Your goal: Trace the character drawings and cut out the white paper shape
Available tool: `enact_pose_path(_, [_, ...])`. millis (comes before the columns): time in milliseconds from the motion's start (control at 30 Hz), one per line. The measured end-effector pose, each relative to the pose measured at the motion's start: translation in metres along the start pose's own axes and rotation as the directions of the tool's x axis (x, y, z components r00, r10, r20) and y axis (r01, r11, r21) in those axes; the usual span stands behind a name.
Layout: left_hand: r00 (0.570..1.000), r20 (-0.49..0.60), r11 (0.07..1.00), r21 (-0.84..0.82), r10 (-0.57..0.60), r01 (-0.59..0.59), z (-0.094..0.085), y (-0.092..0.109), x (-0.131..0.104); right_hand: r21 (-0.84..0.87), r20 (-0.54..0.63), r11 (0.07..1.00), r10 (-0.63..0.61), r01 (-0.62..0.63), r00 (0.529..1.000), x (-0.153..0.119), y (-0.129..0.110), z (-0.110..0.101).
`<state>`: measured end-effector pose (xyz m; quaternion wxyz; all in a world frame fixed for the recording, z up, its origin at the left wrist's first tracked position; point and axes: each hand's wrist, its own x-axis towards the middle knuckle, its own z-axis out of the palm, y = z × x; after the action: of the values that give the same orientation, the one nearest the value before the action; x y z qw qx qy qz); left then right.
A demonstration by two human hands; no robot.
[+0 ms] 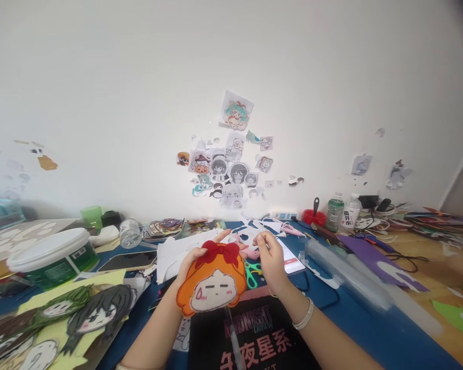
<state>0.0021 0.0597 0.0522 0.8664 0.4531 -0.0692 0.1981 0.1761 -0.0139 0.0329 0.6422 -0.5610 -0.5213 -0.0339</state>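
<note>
My left hand [193, 255] is closed round the upper left edge of a flat felt character head [216, 292]. The head has orange hair, a red bow on top and a pale face with closed eyes and a sweat drop. To its right, apart from it, my right hand [270, 257] is raised with thumb and fingers pinched together. Whatever is in that pinch is too small to make out. Below both hands lies a black box [208, 334] with pink lettering, and a thin greyish strip [235, 334] shows over it.
Green-handled scissors [251, 275] lie behind the head. White paper scraps [173, 257] and a phone [127, 261] are to the left, near a white-lidded tub [50, 252]. Painted paper faces [100, 313] fill the front left. Bottles [335, 211] and a red bowl [312, 218] stand at the back right.
</note>
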Motion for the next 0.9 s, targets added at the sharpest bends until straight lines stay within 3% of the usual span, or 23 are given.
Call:
enact_pose_path(100, [0.995, -0.076, 0.998, 0.016, 0.07, -0.069, 0.004, 0.002, -0.001, -0.063, 0.05, 0.967, -0.242, 0.245, 0.969, -0.003, -0.003, -0.001])
enact_pose_path(167, [0.986, -0.134, 0.995, 0.035, 0.1, -0.096, 0.01, 0.003, -0.001, -0.076, 0.189, 0.886, -0.438, 0.458, 0.879, -0.005, -0.006, 0.001])
enact_pose_path(233, [0.976, -0.184, 0.993, 0.05, 0.112, -0.105, 0.017, 0.004, 0.0, -0.08, 0.31, 0.799, -0.548, 0.595, 0.777, -0.006, -0.007, 0.003])
enact_pose_path(300, [0.971, -0.211, 0.994, 0.058, 0.107, -0.097, 0.022, 0.005, 0.001, -0.113, 0.376, 0.736, -0.59, 0.668, 0.714, -0.007, -0.006, 0.006])
enact_pose_path(367, [0.973, -0.21, 0.994, 0.061, 0.098, -0.087, 0.023, 0.005, 0.001, -0.145, 0.414, 0.694, -0.604, 0.705, 0.681, -0.008, -0.004, 0.008])
enact_pose_path(600, [0.98, -0.153, 0.991, 0.045, 0.13, -0.125, 0.005, 0.004, 0.0, -0.245, 0.471, 0.606, -0.608, 0.757, 0.639, -0.011, 0.003, 0.012])
enact_pose_path(667, [0.977, -0.155, 0.989, 0.055, 0.145, -0.138, 0.002, 0.006, -0.002, -0.275, 0.461, 0.609, -0.596, 0.744, 0.658, -0.01, 0.003, 0.011])
enact_pose_path(833, [0.96, -0.184, 0.978, 0.024, 0.209, -0.208, -0.002, 0.013, -0.009, -0.379, 0.33, 0.756, -0.428, 0.533, 0.841, 0.003, 0.008, -0.001])
enact_pose_path(900, [0.95, -0.194, 0.969, 0.002, 0.243, -0.248, -0.003, 0.016, -0.011, -0.407, 0.363, 0.785, -0.33, 0.467, 0.871, 0.008, 0.013, -0.005])
